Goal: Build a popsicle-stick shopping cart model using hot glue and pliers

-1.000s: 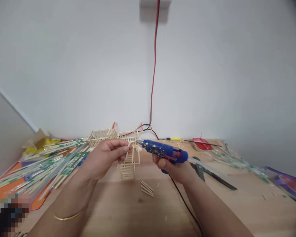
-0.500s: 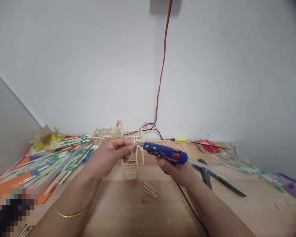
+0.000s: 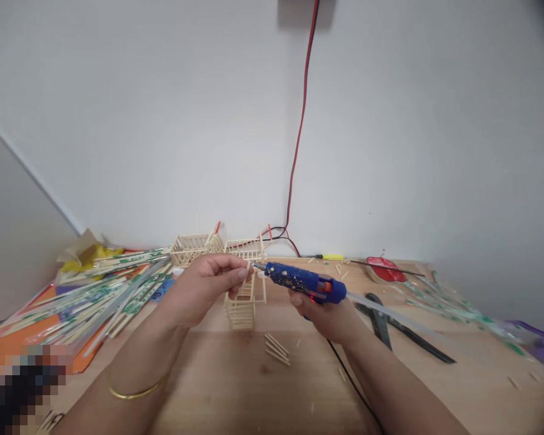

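My left hand (image 3: 204,289) is closed in a pinch on a short wooden stick (image 3: 248,267), held above the table. My right hand (image 3: 330,317) grips a blue glue gun (image 3: 301,281) with a clear glue rod out the back. The gun's nozzle points left and touches the tip of the pinched stick. Just behind and below stands a small tower of wooden sticks (image 3: 242,305) on the wooden table (image 3: 254,386). A few loose cut sticks (image 3: 276,348) lie in front of the tower.
Two more stick frames (image 3: 194,246) sit by the wall. A pile of wrapped chopsticks (image 3: 95,296) covers the left side. Black scissors (image 3: 403,329), a red tape roll (image 3: 385,269) and plastic wrappers (image 3: 457,308) lie right. A red and black wire (image 3: 299,139) runs down the wall.
The view shifted slightly; both hands stayed together, with the glue gun nozzle kept against the stick held in my left hand.
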`<state>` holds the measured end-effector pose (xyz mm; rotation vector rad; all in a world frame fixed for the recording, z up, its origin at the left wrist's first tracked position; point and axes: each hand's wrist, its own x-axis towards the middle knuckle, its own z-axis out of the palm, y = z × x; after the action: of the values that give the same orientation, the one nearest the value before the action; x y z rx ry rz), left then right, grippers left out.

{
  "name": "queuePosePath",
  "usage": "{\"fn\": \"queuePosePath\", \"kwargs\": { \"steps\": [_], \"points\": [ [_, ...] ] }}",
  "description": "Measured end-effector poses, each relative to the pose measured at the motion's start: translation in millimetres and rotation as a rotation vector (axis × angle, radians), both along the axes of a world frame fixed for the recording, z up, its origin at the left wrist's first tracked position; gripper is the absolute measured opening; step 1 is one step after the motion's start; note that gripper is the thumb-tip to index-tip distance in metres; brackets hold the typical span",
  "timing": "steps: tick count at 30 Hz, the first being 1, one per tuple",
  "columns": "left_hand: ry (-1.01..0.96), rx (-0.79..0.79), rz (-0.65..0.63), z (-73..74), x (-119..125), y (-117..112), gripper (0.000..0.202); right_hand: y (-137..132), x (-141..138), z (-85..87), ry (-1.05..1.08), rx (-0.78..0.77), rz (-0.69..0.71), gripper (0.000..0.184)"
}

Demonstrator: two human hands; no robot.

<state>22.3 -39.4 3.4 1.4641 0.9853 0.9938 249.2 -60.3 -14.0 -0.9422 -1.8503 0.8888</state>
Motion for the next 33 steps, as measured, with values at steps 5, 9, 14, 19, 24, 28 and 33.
{"fn": "queuePosePath", "kwargs": {
  "steps": [5, 9, 14, 19, 24, 28, 33],
  "points": [
    [-0.009, 0.007, 0.008, -0.1, -0.3, -1.7, 0.017, -0.8, -0.1, 2.9, -0.049, 0.002, -0.030, 0.018],
    [-0.041, 0.025, 0.017, 0.9, -1.0, -2.8, 0.017, 0.7, 1.0, 4.6, -0.117, 0.002, -0.112, 0.017],
    [-0.154, -0.034, 0.057, 3.8, 0.1, -1.2, 0.019, 2.4, 5.4, 3.3, -0.103, 0.013, -0.169, 0.019],
    [-0.322, -0.169, 0.055, 6.2, 2.0, 0.2, 0.022, -2.3, 6.5, 1.5, -0.103, 0.036, -0.028, 0.023],
    [-0.399, -0.194, 0.064, 6.0, 2.2, 0.8, 0.022, -2.7, 2.3, -2.3, -0.088, -0.004, 0.028, 0.023],
    [-0.422, -0.194, 0.048, 5.2, 0.9, 0.8, 0.020, -1.2, -0.1, -3.4, -0.074, -0.007, 0.033, 0.026],
    [-0.431, -0.185, 0.037, 3.9, -0.3, 0.5, 0.019, -2.1, -0.7, -4.0, -0.091, -0.007, 0.014, 0.027]
  ]
}}
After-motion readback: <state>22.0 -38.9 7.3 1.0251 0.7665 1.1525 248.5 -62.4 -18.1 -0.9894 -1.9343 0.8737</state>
